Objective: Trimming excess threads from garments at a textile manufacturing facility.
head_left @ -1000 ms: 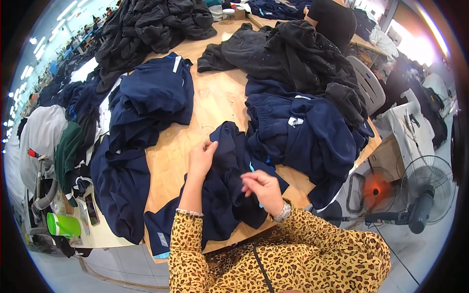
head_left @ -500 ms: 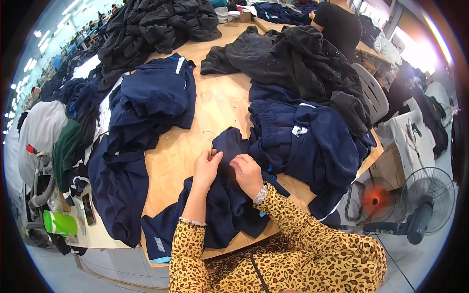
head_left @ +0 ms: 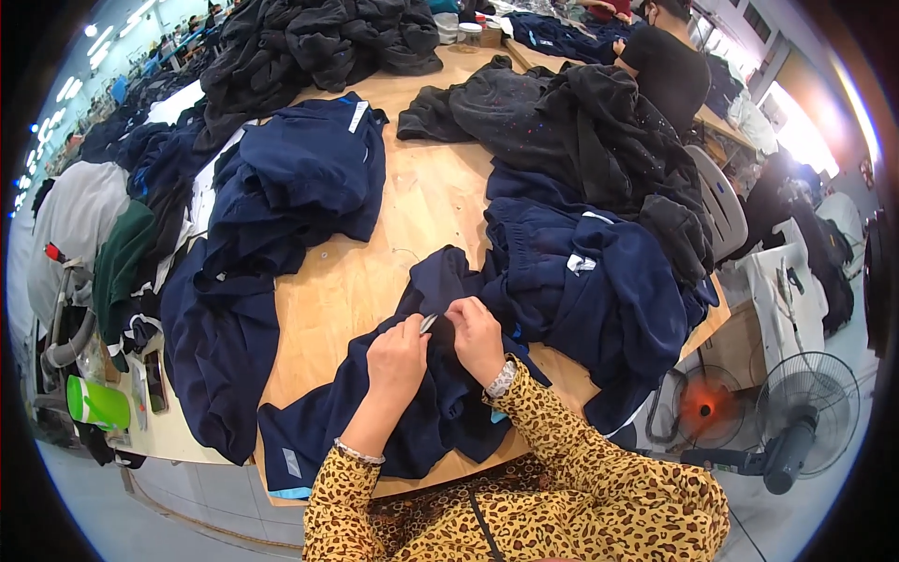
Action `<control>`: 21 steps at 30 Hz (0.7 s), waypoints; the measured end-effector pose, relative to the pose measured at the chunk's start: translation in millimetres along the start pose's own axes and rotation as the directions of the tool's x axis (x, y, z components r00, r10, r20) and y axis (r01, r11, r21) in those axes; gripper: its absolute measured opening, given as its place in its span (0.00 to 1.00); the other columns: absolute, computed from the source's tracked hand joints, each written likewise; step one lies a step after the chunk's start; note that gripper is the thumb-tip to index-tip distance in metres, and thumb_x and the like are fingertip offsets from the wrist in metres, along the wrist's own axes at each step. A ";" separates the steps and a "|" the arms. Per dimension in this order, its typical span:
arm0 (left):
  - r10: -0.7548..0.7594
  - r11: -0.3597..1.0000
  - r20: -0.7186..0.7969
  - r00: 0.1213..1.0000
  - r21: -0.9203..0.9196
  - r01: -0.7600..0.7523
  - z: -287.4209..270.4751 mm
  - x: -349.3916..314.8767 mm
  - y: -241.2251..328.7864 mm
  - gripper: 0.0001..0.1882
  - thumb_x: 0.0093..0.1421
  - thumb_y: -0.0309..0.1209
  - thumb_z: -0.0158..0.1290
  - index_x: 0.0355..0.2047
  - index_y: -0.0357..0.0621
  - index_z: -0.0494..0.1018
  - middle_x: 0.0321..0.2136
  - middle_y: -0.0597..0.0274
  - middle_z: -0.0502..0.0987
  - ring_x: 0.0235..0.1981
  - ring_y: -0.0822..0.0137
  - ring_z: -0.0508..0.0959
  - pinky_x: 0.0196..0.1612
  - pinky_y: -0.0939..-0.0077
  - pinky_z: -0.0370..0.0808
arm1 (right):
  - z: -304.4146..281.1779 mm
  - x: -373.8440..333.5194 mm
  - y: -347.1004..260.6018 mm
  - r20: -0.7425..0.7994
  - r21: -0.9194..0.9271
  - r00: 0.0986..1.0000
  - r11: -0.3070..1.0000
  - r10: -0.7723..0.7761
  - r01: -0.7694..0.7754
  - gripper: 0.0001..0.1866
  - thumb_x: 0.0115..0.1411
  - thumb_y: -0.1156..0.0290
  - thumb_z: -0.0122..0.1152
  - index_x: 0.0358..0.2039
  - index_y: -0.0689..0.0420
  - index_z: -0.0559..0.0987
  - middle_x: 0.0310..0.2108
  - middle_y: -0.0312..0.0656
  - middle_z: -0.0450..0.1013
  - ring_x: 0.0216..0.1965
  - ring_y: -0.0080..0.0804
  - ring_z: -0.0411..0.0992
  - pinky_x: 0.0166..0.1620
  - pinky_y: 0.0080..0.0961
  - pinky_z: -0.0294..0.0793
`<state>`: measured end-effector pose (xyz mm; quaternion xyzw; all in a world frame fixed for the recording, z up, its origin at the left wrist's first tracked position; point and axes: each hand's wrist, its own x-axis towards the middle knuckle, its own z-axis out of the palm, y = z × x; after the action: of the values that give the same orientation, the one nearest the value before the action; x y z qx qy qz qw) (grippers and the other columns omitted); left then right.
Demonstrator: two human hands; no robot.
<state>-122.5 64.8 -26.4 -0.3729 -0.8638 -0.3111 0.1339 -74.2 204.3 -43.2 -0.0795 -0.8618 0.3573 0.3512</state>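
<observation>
Reporter: How was the work laid out?

Photographer: A loose, dark navy cloth garment (head_left: 426,426) sprawled across a pale wooden tabletop (head_left: 323,300), beneath and just beyond the wearer's left hand (head_left: 396,359) and right hand (head_left: 477,339). Its long axis slanted from a narrow end, just past the fingertips, back to a broad corner at lower left, where a small pale grey patch (head_left: 291,463) showed near the table's edge

Reporter: Which hand was closer to that narrow end?

Photographer: The right, slightly; the left sat just beside it, nearer the patched corner

Reporter: And their grip?

Photographer: The left was curled closed around a small, silvery metal piece (head_left: 428,324), its tip poking out toward the right. The right had its fingertips pinched together; whether cloth or thread sat between them, I could not tell. To the right of both lay a rumpled navy heap with a gathered waistband (head_left: 609,290); well to the left, a folded navy pile (head_left: 300,178)
</observation>
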 end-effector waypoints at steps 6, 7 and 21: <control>-0.011 0.999 0.041 0.999 -0.036 0.013 0.3 2.2 3.7 0.13 0.51 0.27 0.59 0.35 0.42 0.69 0.24 0.55 0.76 0.26 0.57 0.78 0.29 0.69 0.73 | -0.2 -0.5 0.3 0.033 0.034 0.998 0.998 0.049 -0.050 0.02 0.55 0.79 0.54 0.30 0.62 0.71 0.27 0.47 0.69 0.30 0.48 0.70 0.33 0.36 0.70; -0.016 0.999 0.038 0.999 -0.034 0.018 0.3 2.0 3.3 0.13 0.51 0.27 0.59 0.35 0.42 0.69 0.24 0.55 0.76 0.26 0.57 0.78 0.29 0.69 0.73 | 0.4 -0.6 -0.8 0.034 0.037 0.998 0.998 0.050 -0.051 0.02 0.55 0.79 0.54 0.30 0.62 0.71 0.27 0.47 0.69 0.30 0.48 0.70 0.33 0.36 0.70; -0.314 0.908 0.039 0.949 -0.281 0.312 2.1 10.2 -7.0 0.14 0.54 0.31 0.58 0.39 0.41 0.69 0.25 0.55 0.77 0.26 0.57 0.79 0.30 0.70 0.74 | -22.7 13.7 -6.8 0.065 0.235 0.976 0.947 0.208 -0.217 0.05 0.59 0.77 0.54 0.29 0.65 0.74 0.27 0.46 0.71 0.27 0.39 0.72 0.31 0.28 0.70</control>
<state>-134.6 68.1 -26.4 -0.2438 -0.8584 -0.4502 0.0305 -68.4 217.4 -19.9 -0.1217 -0.8053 0.4964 0.3005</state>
